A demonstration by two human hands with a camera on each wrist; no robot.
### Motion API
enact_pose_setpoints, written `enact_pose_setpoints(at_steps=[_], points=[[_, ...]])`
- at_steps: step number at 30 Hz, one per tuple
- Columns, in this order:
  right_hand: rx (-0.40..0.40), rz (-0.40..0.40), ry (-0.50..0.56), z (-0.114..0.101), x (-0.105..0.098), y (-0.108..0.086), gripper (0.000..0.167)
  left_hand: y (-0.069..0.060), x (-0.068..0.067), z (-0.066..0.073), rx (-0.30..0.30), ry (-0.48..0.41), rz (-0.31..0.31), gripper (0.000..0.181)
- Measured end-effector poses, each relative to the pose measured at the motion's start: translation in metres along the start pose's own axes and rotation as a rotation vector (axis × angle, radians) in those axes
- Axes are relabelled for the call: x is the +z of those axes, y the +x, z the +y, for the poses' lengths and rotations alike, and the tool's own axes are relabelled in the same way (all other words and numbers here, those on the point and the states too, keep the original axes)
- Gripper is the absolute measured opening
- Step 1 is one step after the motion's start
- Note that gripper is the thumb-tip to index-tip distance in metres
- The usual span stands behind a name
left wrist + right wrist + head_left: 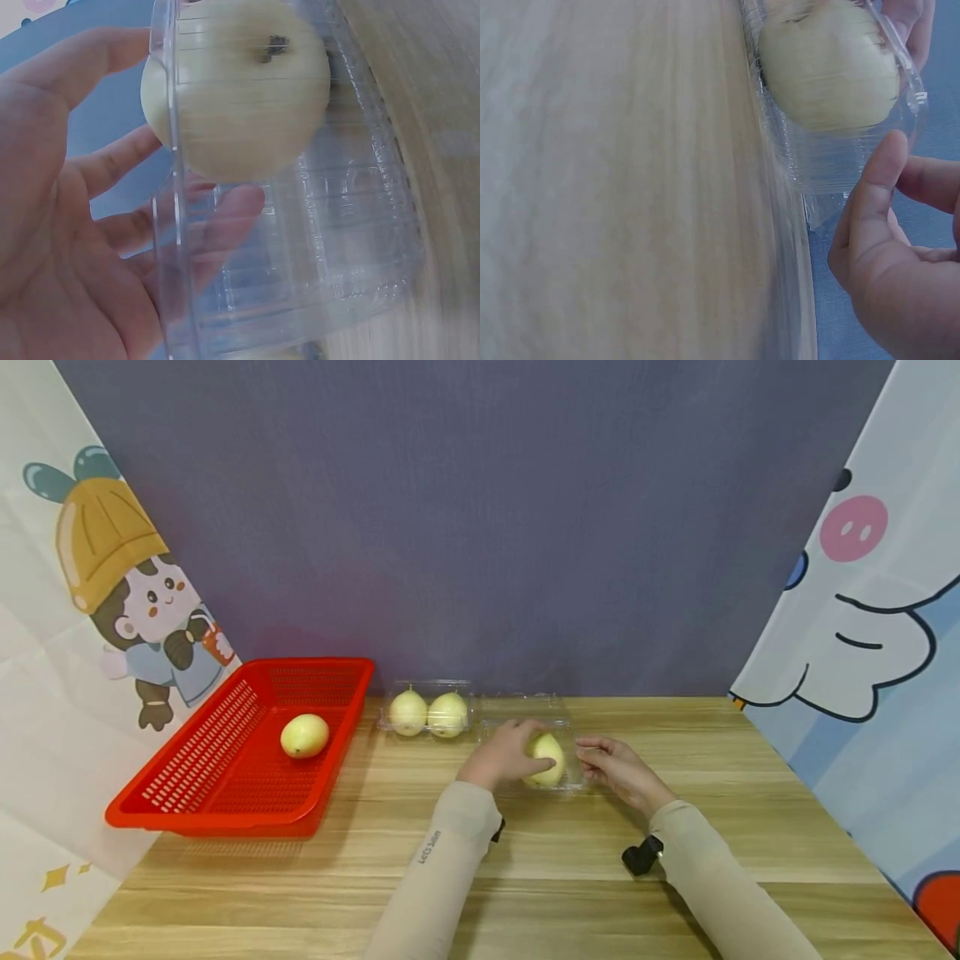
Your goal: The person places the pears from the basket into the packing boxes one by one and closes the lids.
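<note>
Pale yellow fruit (551, 750), rounded, dark-tipped

Pale-yellow rd. fruit (547, 762) is sitting in R half of a clear plastic box (360, 255) (dark end showing thru the wall), L hand (510, 753) gripping it. Box is lying open, lid (525, 708) at back; R hand (621, 770) is pinching its R edge.
</note>
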State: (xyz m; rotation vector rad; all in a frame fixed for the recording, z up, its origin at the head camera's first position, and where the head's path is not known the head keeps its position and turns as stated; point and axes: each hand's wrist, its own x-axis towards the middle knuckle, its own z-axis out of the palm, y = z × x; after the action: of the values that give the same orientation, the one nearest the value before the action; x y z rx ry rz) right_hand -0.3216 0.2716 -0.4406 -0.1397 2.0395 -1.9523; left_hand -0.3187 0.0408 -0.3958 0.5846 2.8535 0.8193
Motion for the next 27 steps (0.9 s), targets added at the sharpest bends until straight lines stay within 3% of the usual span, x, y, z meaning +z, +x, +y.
enact_pose_setpoints(at_steps=[8,20,27], points=[[0.002,0.006,-0.001,0.002,-0.001,0.001,0.053,0.002,0.004,0.000,0.011,0.012,-0.001,0.060],[0.001,-0.002,0.000,0.000,0.000,0.001,0.051,0.005,0.010,0.011,0.024,-0.012,-0.044,0.062],[0.001,-0.005,0.008,0.000,0.000,0.000,0.052,0.003,0.011,0.011,0.001,-0.028,-0.052,0.061]])
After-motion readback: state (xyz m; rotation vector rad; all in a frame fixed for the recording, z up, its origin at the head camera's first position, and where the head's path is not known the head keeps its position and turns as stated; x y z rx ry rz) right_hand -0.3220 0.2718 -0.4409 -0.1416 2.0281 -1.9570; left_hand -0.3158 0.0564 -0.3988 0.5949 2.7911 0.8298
